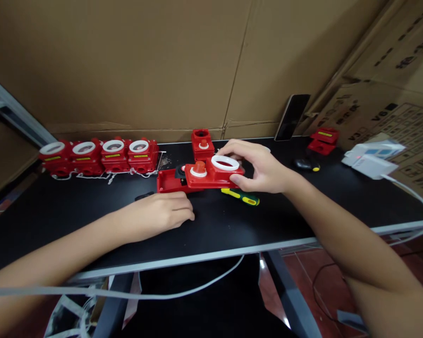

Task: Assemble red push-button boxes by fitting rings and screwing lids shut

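Note:
My right hand [255, 166] grips a red cover [211, 177] with a white ring and a round red knob, thumb at the front and fingers behind. The cover sits above and to the right of an open red box base [169, 180], with a dark part showing between them. Just in front of the base, my left hand [167, 211] rests on the black table with its fingers curled together; what they hold, if anything, is hidden. A green and yellow screwdriver handle [245, 197] lies below the cover.
Several red boxes with white rings [114, 157] stand in a row at the left. Behind is another red box [202, 144]. At right are a phone [292, 117], a red part [323, 140], a black object [305, 164] and a white device [372, 159]. Cardboard [155, 61] walls the back.

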`<state>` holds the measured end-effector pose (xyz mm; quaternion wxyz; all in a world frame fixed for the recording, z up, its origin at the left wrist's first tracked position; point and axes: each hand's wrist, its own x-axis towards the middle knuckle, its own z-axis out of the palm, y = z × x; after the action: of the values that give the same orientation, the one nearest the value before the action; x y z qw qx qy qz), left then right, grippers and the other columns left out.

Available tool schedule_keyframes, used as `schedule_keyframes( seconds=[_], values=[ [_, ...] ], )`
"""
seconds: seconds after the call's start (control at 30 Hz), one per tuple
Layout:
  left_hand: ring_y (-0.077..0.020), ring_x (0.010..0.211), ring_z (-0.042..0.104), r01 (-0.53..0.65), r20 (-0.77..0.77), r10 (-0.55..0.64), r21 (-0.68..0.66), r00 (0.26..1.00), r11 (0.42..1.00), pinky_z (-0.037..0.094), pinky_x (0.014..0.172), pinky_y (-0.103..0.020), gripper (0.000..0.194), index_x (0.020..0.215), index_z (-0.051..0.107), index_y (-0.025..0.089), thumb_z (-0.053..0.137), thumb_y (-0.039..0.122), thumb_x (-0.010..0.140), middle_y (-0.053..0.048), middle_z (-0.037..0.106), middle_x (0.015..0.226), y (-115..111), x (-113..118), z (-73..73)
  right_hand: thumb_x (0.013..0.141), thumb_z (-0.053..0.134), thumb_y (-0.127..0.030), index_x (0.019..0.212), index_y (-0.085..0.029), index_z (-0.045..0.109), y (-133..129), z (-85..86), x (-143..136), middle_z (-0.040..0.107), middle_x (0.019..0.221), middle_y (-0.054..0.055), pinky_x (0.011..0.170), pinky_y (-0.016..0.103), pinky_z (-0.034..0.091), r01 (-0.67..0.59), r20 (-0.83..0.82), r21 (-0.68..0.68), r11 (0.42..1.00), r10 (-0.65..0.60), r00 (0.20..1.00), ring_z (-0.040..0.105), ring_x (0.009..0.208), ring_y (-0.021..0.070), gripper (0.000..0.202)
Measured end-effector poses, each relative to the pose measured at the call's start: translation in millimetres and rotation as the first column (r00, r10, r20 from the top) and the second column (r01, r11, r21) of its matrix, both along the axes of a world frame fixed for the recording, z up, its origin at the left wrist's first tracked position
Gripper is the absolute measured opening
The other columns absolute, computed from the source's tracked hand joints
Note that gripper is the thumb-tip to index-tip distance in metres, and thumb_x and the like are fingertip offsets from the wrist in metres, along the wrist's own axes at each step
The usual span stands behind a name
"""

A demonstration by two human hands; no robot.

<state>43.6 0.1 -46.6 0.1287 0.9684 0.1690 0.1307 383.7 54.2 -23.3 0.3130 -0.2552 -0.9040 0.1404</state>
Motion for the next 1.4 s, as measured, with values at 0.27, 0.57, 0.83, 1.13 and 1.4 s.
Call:
schedule_keyframes(
  seconds=[0.27,0.57,0.83,1.13,1.4],
  values=[
    [-0.0237,0.077,0.080,-0.413,-0.183,0.371,-0.357,0.910,0.838,0.058,0.068,-0.029,0.028,0.089,0.087,0.029,0.077,0.053,0.100,0.000,0.087,0.088,34,-63,57.6,0.095,0.079,-0.031,0.130,-0.020,0.073,-13,0.2,-11,0.076,0.108,0.007,0.068,0.030,0.053,-0.178,0.083,-0.152,0.972,0.192,0.978,0.061,0.078,0.0176,0.037],
    [-0.0244,0.078,0.081,-0.464,-0.202,0.418,-0.375,0.886,0.803,0.064,0.067,-0.030,0.029,0.100,0.087,0.027,0.078,0.055,0.098,-0.003,0.088,0.091,40,-70,50.2,0.096,0.081,-0.028,0.130,-0.021,0.076,-24,-3.0,-22,0.076,0.116,0.007,0.075,0.030,0.057,-0.216,0.182,-0.269,0.939,0.270,0.946,0.068,0.083,0.0169,0.035],
    [-0.0266,0.078,0.083,-0.481,-0.224,0.425,-0.428,0.877,0.766,0.065,0.062,-0.030,0.034,0.104,0.089,0.028,0.084,0.061,0.093,-0.004,0.088,0.089,45,-73,49.7,0.096,0.081,-0.029,0.128,-0.020,0.076,-26,-4.4,-26,0.075,0.115,0.006,0.075,0.029,0.056,-0.202,0.218,-0.292,0.935,0.271,0.938,0.068,0.082,0.0158,0.034],
    [-0.0250,0.072,0.083,-0.492,-0.259,0.419,-0.418,0.870,0.763,0.063,0.058,-0.030,0.039,0.107,0.085,0.026,0.084,0.064,0.096,-0.002,0.088,0.082,49,-72,39.6,0.097,0.082,-0.032,0.129,-0.019,0.077,-26,-4.3,-26,0.077,0.118,0.007,0.076,0.030,0.056,-0.190,0.249,-0.290,0.938,0.266,0.931,0.070,0.084,0.0171,0.035],
    [-0.0256,0.075,0.085,-0.494,-0.271,0.413,-0.447,0.869,0.746,0.066,0.065,-0.030,0.021,0.100,0.082,0.027,0.079,0.047,0.095,-0.002,0.088,0.081,52,-71,33.6,0.098,0.082,-0.032,0.130,-0.020,0.076,-25,-6.3,-26,0.078,0.118,0.007,0.075,0.029,0.056,-0.200,0.245,-0.280,0.939,0.271,0.931,0.070,0.083,0.0165,0.035]
  ],
)
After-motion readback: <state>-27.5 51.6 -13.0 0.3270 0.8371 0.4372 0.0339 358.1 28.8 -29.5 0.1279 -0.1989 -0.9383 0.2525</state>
